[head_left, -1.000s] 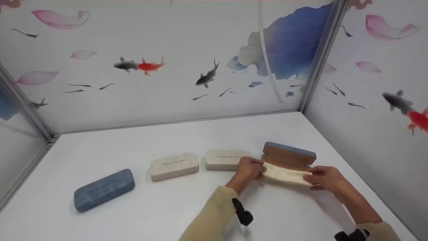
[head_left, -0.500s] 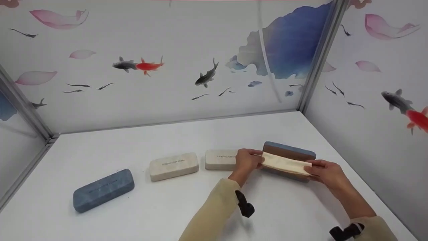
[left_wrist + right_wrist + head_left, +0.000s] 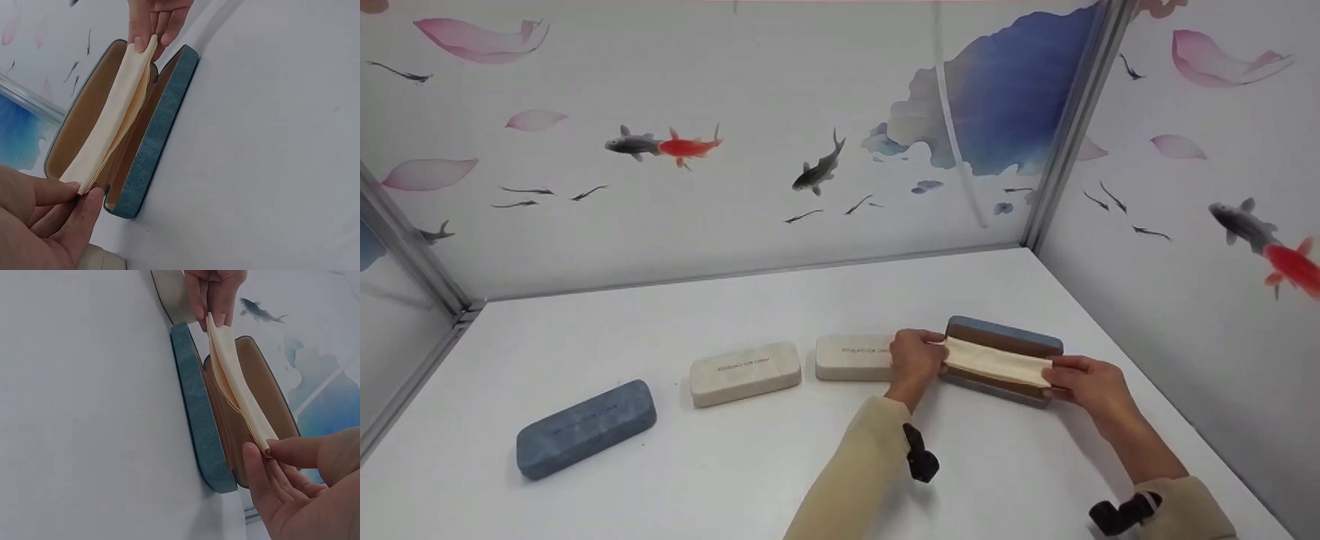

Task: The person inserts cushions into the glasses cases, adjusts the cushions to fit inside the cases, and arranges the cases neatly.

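Observation:
A folded cream cloth is stretched lengthwise over an opened blue glasses case with a brown lining. My left hand pinches the cloth's left end between thumb and fingers. At the opposite end, my right hand pinches it the same way. In the left wrist view the folded layers of the cloth hang partly apart along one edge, over the case's hollow. The lid stands raised behind the cloth in the right wrist view.
Just left of the opened case lies a closed cream glasses case, partly covered by my left hand. Another cream case and a closed blue case lie farther left on the white table. Printed panels enclose the back and sides.
Both hands have raised the cloth and carried it back from the case's front edge to over its interior. The case's blue front wall now shows below the cloth.

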### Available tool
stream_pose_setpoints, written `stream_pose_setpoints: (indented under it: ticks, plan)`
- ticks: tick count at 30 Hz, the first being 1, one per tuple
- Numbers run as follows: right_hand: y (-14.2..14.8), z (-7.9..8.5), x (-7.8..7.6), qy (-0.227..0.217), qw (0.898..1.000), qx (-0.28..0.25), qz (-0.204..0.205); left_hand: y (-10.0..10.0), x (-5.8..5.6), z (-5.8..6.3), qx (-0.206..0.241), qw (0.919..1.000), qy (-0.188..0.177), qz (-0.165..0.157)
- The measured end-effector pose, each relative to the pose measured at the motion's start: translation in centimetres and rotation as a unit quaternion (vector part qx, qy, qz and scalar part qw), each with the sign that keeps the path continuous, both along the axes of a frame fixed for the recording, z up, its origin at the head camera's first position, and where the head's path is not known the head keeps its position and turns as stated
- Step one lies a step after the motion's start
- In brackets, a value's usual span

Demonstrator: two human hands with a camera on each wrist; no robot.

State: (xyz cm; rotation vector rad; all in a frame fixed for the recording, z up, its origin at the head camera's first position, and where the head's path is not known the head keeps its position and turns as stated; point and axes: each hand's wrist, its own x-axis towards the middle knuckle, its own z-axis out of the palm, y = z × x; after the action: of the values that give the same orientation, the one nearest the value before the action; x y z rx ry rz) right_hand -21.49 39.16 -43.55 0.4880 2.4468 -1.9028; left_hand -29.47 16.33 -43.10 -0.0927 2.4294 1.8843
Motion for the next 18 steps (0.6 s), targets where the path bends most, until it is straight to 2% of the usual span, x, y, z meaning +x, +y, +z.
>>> stream_pose_setpoints:
  ticks: [4,8,15,18]
  plan:
    - [0.08,-0.16,-0.01,-0.004,1.0,0.007,-0.004,0.37,-0.07,-0.32,-0.025,0.9996,0.015,-0.004]
    - [0.12,-0.29,-0.08,-0.01,1.0,0.013,-0.005,0.57,-0.16,-0.58,-0.029,0.9991,0.03,-0.006]
    - [0.08,-0.47,-0.03,-0.01,1.0,0.026,0.002,0.24,-0.01,-0.72,-0.065,0.9953,0.071,-0.005]
    - [0.12,-0.53,-0.09,-0.014,1.0,0.025,0.003,0.17,-0.04,-0.72,-0.069,0.9954,0.067,-0.002]
